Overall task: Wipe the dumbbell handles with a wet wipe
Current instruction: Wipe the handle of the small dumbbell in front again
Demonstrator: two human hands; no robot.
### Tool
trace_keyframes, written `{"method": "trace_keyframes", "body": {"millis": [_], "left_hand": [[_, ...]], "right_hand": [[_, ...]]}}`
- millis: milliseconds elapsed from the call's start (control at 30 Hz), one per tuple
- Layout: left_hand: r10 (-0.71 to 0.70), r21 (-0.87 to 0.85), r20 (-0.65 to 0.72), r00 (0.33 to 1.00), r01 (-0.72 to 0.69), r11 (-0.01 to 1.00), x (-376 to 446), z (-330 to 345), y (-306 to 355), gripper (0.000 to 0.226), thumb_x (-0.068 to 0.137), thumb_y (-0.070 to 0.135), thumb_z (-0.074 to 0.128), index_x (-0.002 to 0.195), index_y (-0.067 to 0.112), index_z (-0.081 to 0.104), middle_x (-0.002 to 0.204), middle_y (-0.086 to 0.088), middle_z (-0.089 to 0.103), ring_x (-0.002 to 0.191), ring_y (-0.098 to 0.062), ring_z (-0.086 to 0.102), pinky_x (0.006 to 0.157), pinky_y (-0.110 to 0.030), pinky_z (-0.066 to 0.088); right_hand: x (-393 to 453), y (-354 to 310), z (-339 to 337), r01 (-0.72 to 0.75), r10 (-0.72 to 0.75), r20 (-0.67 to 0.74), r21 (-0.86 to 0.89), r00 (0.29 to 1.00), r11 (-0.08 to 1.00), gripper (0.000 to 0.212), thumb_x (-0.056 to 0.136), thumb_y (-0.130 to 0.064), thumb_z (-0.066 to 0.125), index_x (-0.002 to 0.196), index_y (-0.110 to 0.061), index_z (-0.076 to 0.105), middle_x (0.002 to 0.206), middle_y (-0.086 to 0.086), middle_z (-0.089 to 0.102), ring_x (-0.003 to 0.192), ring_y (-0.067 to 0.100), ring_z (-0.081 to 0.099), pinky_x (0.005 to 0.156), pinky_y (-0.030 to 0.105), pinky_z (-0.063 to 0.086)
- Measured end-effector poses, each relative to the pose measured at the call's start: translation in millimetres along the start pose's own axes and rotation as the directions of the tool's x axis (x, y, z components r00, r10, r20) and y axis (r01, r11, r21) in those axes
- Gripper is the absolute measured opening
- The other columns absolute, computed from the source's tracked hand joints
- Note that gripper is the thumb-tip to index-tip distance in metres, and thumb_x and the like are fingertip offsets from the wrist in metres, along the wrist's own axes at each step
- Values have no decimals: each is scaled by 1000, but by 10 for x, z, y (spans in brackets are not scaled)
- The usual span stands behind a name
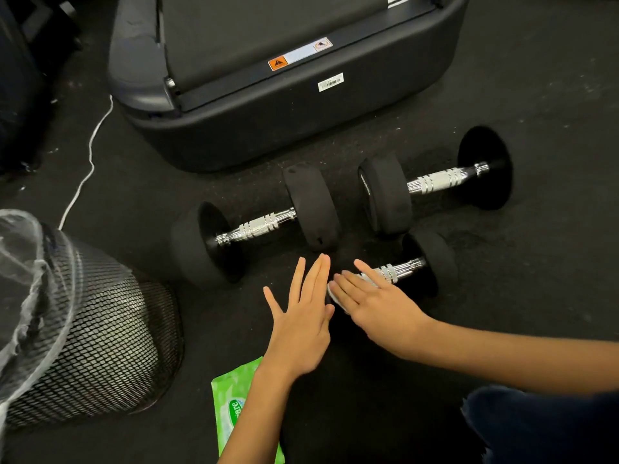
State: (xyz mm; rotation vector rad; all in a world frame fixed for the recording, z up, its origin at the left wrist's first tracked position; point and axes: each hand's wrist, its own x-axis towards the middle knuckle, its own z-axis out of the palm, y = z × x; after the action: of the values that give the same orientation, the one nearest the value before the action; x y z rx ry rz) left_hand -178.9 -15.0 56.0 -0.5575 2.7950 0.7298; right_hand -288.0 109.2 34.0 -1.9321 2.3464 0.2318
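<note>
right hand presses wet wipe flat on nearest dumbbell handle; left hand flat, empty beside it. risk: dumbbell rolls, wipe slips.

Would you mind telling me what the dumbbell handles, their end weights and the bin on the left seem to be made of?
Dumbbell handles: bright, mirror-like metal, probably chromed steel, with ridged bands. End weights: matte black, likely rubber or plastic coating; no shine. Bin: black metal mesh by its diamond lattice, lined with a clear, crinkled plastic bag.
</note>
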Motion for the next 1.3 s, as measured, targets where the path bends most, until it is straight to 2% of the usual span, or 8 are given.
{"method": "trace_keyframes", "body": {"millis": [233,367,467,567,700,900,1133,1300], "left_hand": [[-23,6,-27,999,23,1000,-27,63,48,76,102,14,34,151,36,-19,152,31,-29,137,3,-36,112,-62,-13],[-35,13,-35,999,36,999,-19,76,58,77,101,14,35,151,36,-20,151,31,-30,137,2,-36,113,-62,-12],[-41,14,-41,998,42,999,-23,71,58,76,101,14,34,151,37,-19,153,30,-28,137,3,-36,116,-60,-9],[-41,14,-38,998,41,999,-25,72,65,76,102,15,34,150,36,-20,154,29,-28,137,2,-37,117,-58,-10],[-39,-6,-35,999,38,999,-11,65,57,76,102,14,34,151,37,-19,154,29,-27,137,2,-36,116,-58,-11],[-27,-17,-37,999,26,1000,-20,60,56,76,102,14,35,151,37,-19,154,29,-26,138,3,-35,116,-59,-12],[-21,-47,-39,999,19,999,-1,46,36,76,102,13,35,151,38,-17,154,30,-24,138,4,-34,116,-56,-15],[-10,-87,-37,999,7,996,5,43,31,75,102,12,36,152,36,-14,156,29,-21,138,4,-34,116,-54,-15]], "right_hand": [[19,-17,168,-17,20,-66,45,998,999,65,100,-15,41,153,-1,8,161,21,19,150,32,16,120,42,-7],[249,229,95,19,12,-97,305,995,952,61,89,-6,54,148,-9,36,139,8,54,132,22,48,122,33,12],[89,197,215,95,-38,-236,233,971,968,72,75,-2,71,142,-4,47,139,13,57,131,26,52,119,35,17],[-139,101,334,97,-67,-270,101,961,990,85,63,-8,81,141,-6,48,146,14,49,139,25,42,121,44,18],[-111,147,407,32,-11,-301,65,953,997,85,69,-9,76,146,-8,42,151,12,42,143,23,30,117,47,1],[-166,158,447,42,-32,-275,28,961,999,87,73,-18,77,150,-13,36,155,8,36,146,25,27,115,53,11],[-137,194,413,10,-14,-310,-17,951,1000,82,76,-24,76,149,-19,39,154,3,36,151,31,3,119,53,-6],[-268,236,523,17,-22,-260,-19,965,1000,87,77,-28,75,152,-20,32,158,3,30,150,30,-1,119,53,0]]}}
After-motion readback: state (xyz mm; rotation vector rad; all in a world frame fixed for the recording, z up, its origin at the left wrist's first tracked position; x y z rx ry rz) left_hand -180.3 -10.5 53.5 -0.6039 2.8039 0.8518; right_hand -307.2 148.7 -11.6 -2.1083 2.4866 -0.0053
